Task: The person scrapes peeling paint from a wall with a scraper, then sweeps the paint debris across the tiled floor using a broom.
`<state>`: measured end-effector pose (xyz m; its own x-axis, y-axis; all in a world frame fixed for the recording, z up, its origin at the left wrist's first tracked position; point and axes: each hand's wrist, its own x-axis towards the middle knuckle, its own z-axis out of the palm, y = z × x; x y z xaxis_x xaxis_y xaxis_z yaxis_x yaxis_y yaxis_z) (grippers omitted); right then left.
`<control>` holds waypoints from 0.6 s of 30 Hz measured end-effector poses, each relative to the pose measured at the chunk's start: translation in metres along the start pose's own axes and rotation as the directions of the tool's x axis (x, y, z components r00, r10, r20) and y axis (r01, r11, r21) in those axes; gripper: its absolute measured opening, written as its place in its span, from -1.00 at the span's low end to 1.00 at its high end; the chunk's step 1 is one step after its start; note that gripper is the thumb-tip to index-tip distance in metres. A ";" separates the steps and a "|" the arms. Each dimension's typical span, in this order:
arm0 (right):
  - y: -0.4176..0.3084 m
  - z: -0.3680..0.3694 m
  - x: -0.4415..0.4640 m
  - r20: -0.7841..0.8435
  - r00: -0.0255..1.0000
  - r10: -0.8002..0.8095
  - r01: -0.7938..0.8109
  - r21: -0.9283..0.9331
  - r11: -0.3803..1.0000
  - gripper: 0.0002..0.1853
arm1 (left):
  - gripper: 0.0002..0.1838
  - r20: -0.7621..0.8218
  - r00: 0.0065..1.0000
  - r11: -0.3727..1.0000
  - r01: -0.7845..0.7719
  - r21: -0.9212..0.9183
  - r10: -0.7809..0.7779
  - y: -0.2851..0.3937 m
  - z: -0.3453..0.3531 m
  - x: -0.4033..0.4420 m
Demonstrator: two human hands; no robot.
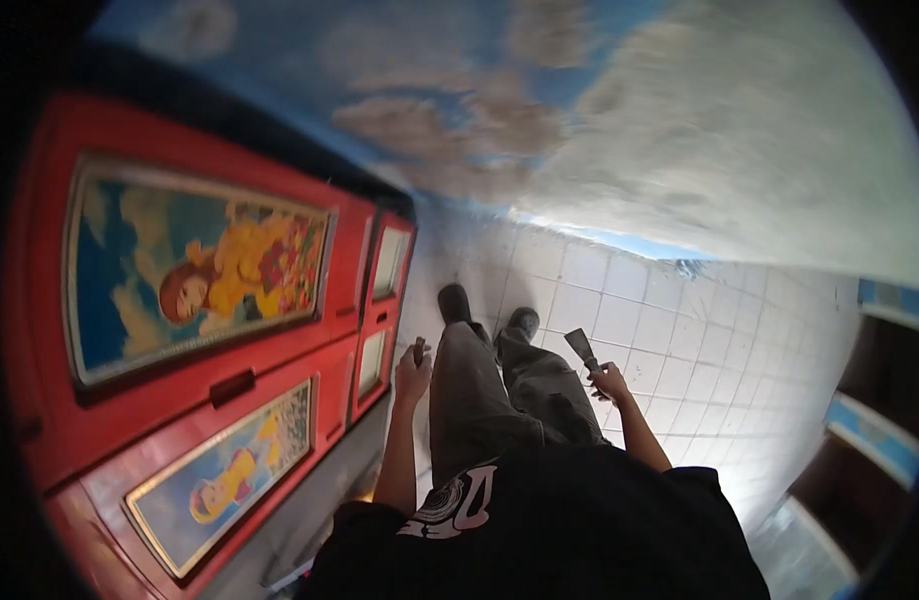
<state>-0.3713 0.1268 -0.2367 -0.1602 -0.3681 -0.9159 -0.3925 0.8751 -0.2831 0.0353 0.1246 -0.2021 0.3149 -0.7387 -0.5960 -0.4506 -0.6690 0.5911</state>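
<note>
My right hand (609,384) is closed round the handle of a putty knife (580,346), whose flat, wide blade points forward over the tiled floor. My left hand (411,378) is closed beside my left leg, near the red cabinet (194,400). A small dark object (419,348) sticks out from its fingers; its kind is too small to make out. Both arms hang low at my sides, and neither hand touches the walls or the cabinet.
White tiles (614,322) cover the floor under my shoes (455,303). Ahead stands a wall (739,140) painted with sky and clouds. The red cabinet carries framed cartoon pictures (201,266) on my left. Blue-edged shelves (875,440) stand at the right.
</note>
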 end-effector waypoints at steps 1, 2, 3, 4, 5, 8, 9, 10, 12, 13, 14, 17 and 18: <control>0.009 -0.006 -0.008 -0.034 0.999 0.012 -0.010 0.067 0.998 -0.53 | -0.78 0.025 0.999 0.999 -0.019 -0.048 0.020 0.029 -0.008 -0.008; 0.022 -0.015 -0.017 -0.066 0.997 0.036 -0.027 0.121 0.992 -0.52 | -0.80 0.056 0.998 0.995 -0.019 -0.103 0.025 0.050 -0.007 -0.018; 0.030 -0.021 -0.025 -0.072 0.997 0.010 0.008 0.247 0.969 -0.50 | -0.83 0.064 0.994 0.972 -0.067 -0.226 0.083 0.059 0.000 -0.016; 0.037 -0.028 -0.030 -0.090 0.996 0.000 0.029 0.318 0.948 -0.51 | -0.83 0.062 0.987 0.976 -0.135 -0.172 0.148 0.064 0.003 -0.016; 0.039 -0.032 -0.037 -0.124 0.992 0.004 0.041 0.352 0.935 -0.52 | -0.79 0.113 0.981 0.987 -0.151 -0.063 0.157 0.074 0.005 -0.014; 0.024 -0.047 -0.068 -0.168 0.982 -0.082 0.146 0.411 0.900 -0.56 | -0.69 0.063 0.905 0.907 -0.420 -0.026 0.421 0.097 0.020 -0.018; 0.009 -0.047 -0.081 -0.186 0.971 -0.149 0.223 0.484 0.846 -0.58 | -0.68 0.050 0.873 0.874 -0.485 0.007 0.484 0.115 0.022 -0.027; -0.010 -0.050 -0.100 -0.147 0.970 -0.195 0.243 0.496 0.834 -0.61 | -0.65 0.054 0.893 0.890 -0.449 0.072 0.446 0.121 0.028 -0.032; -0.054 -0.048 -0.130 -0.074 0.950 -0.304 0.304 0.450 0.840 -0.66 | -0.56 0.198 0.840 0.862 -0.503 -0.063 0.504 0.132 0.040 -0.027; -0.068 -0.048 -0.139 0.016 0.908 -0.418 0.350 0.518 0.781 -0.64 | -0.45 0.374 0.821 0.902 -0.386 -0.193 0.431 0.150 0.037 -0.043; -0.097 -0.041 -0.164 0.071 0.884 -0.461 0.375 0.481 0.793 -0.69 | -0.41 0.571 0.754 0.939 -0.183 -0.291 0.324 0.172 0.027 -0.055; -0.152 -0.007 -0.200 0.328 0.752 -0.572 0.399 0.465 0.791 -0.74 | -0.27 0.568 0.735 0.912 -0.172 -0.374 0.371 0.190 0.029 -0.076; -0.165 0.006 -0.209 0.396 0.710 -0.582 0.406 0.445 0.798 -0.73 | -0.23 0.488 0.740 0.868 -0.267 -0.419 0.464 0.187 0.034 -0.080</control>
<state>-0.2674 0.0615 0.0000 0.4734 -0.6465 -0.5983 0.0245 0.6886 -0.7247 -0.1025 0.0616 -0.0627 -0.3836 -0.8163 -0.4319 -0.1248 -0.4176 0.9000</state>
